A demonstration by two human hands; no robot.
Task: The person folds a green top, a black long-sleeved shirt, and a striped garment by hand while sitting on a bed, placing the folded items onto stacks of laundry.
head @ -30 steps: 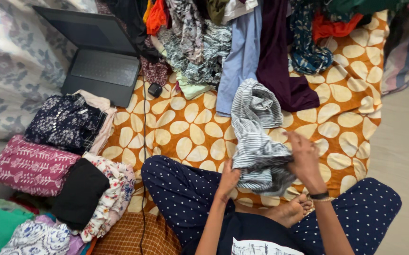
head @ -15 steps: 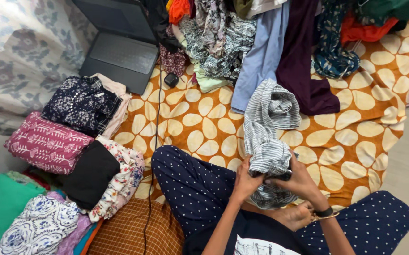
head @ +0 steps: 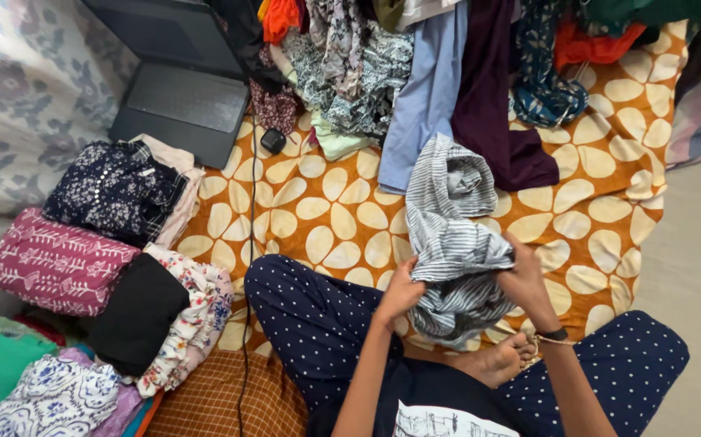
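Observation:
I sit cross-legged in dotted navy trousers on an orange sheet with cream petal shapes [head: 342, 218]. A grey-and-white striped garment [head: 452, 243] lies bunched in front of me, its far end stretching toward the heap of clothes. My left hand [head: 401, 290] grips its near left edge. My right hand [head: 522, 279] pinches the near right edge. Between the two hands the cloth is spread a little, and a loose fold hangs down over my foot [head: 500, 362].
A heap of unfolded clothes [head: 415, 65] fills the far side. An open dark laptop [head: 176, 97] stands far left, with a black cable [head: 249, 267] running toward me. Folded clothes [head: 83, 275] are stacked on my left. Bare floor [head: 698, 267] lies to the right.
My hands were close together on the bunched striped garment; now they have moved apart, spreading its near edge. The view has shifted slightly.

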